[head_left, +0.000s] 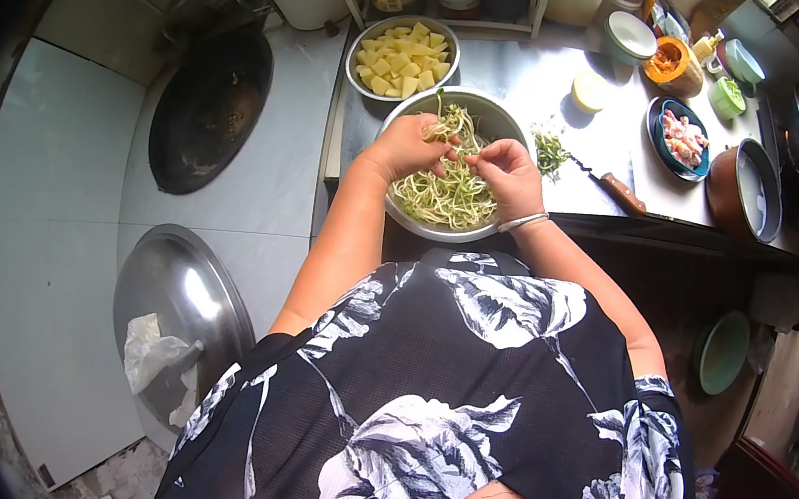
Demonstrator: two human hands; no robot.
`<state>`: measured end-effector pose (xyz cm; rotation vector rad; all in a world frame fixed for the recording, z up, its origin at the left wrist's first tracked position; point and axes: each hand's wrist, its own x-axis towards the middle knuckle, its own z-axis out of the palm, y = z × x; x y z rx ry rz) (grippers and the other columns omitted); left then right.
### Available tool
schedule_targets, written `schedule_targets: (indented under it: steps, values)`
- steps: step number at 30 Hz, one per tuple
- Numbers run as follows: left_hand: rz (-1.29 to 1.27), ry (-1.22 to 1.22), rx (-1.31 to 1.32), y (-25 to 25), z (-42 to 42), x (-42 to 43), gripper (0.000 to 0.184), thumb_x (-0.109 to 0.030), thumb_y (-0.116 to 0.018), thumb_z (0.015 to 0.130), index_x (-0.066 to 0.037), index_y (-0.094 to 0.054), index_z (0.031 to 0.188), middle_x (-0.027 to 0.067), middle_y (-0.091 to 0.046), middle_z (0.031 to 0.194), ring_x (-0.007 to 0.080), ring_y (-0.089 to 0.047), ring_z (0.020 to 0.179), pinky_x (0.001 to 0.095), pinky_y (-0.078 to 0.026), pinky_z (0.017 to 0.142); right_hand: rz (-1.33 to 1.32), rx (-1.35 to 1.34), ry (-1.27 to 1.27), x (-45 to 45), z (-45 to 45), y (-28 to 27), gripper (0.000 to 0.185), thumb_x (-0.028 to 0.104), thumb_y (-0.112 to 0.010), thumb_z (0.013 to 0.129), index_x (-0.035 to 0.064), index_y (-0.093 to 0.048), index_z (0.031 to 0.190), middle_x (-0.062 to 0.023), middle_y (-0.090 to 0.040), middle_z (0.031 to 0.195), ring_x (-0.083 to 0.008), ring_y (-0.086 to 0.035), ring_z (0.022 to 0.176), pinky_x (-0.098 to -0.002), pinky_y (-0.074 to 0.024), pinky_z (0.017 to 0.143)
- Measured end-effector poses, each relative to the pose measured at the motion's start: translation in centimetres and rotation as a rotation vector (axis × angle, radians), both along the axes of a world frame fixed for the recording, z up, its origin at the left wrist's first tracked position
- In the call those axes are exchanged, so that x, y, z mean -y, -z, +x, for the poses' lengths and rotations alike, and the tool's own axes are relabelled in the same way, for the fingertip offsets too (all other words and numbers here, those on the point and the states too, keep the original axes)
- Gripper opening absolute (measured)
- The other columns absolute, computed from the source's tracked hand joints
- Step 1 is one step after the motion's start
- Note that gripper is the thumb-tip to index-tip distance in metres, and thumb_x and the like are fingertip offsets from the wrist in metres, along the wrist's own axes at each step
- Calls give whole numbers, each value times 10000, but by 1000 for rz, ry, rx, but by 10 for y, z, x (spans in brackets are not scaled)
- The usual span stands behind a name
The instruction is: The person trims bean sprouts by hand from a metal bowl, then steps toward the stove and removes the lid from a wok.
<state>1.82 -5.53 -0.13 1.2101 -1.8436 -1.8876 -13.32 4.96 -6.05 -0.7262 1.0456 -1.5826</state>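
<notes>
Snugly curled, left fingers (429, 154) holding sprouts (460, 124), right fingers (498, 158) pinched alongside

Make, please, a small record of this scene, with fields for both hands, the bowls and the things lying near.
Left hand: holds a bunch of sprouts
Right hand: fingertips at the sprouts; grip unclear
Main bowl: metal, holding more sprouts, below both hands
Second bowl: metal, full of pale yellow chunks
Blue bowl: pink pieces, likely meat
Knife: right of green trimmings
Left side: dark pan; metal lid with crumpled plastic on it
</notes>
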Motion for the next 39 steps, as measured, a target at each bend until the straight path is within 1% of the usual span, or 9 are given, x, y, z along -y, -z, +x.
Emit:
schedule_targets:
  steps: [3, 6, 10, 19, 22, 25, 29, 31, 39]
  values:
    - [-4, -8, 29, 2, 0, 2, 120, -107, -601, 858, -21, -591, 940, 48, -599, 715, 109, -565, 542, 224, -476, 502, 69, 48, 19, 4, -8, 2, 230, -41, -589, 790, -4, -509, 1003, -88, -609, 927, -164, -634, 854, -244, -509, 740]
    - [-46, -1, 64, 2, 2, 3, 126, -141, -613, 863, -28, -609, 919, 22, -566, 651, 90, -515, 509, 222, -434, 471, 89, 256, 70, 5, -13, -1, 327, -44, -606, 785, -31, -503, 1095, -120, -574, 1021, -205, -626, 880, -266, -509, 741]
    - [-57, 22, 82, -6, 3, 0, 154, -181, -631, 860, -32, -637, 898, -3, -537, 597, 75, -477, 495, 219, -384, 448, 88, 316, 36, 8, -20, 1, 330, -53, -606, 794, -18, -512, 1108, -101, -573, 1012, -186, -608, 898, -262, -502, 755]
    - [-25, 37, 133, -3, 1, -4, 170, -209, -649, 845, -51, -664, 905, -18, -527, 581, 72, -461, 489, 218, -383, 459, 59, 354, 48, 14, -22, -4, 321, -39, -607, 799, -10, -519, 1107, -78, -575, 978, -177, -598, 897, -260, -490, 757]
    - [-69, 91, 194, -6, -1, -8, 177, -220, -658, 837, -53, -670, 894, -16, -536, 584, 76, -469, 496, 227, -395, 469, 50, 159, 89, 16, -21, -14, 340, -22, -614, 802, -15, -526, 1131, -78, -590, 1009, -149, -596, 900, -248, -482, 778]
    - [-71, 77, 221, -4, -3, -10, 187, -234, -657, 838, -51, -672, 876, -11, -549, 594, 80, -478, 501, 236, -403, 476, 94, -35, -79, 16, -19, -23, 276, 17, -616, 810, -13, -583, 1082, -79, -625, 988, -113, -597, 875, -221, -478, 774]
    - [-68, 106, 257, -3, -2, -10, 207, -252, -657, 840, -49, -670, 876, -7, -553, 597, 83, -497, 513, 241, -413, 481, 173, -194, -164, 11, -15, -25, 225, 37, -623, 803, 5, -629, 1026, -57, -656, 890, -89, -606, 824, -208, -480, 743]
    - [-23, 108, 189, -6, -3, -13, 221, -265, -658, 839, -47, -666, 869, 3, -574, 613, 87, -525, 531, 241, -429, 492, 176, -391, -125, 14, -14, -22, 184, 16, -615, 801, 1, -633, 984, -51, -657, 849, -85, -615, 797, -213, -487, 721]
    - [-14, 128, 186, -9, -8, -17, 226, -271, -657, 840, -44, -659, 832, 25, -610, 650, 97, -552, 542, 242, -448, 502, 96, -417, -95, 11, -6, -21, 126, 4, -615, 798, 3, -621, 924, -45, -651, 828, -90, -621, 771, -222, -497, 713]
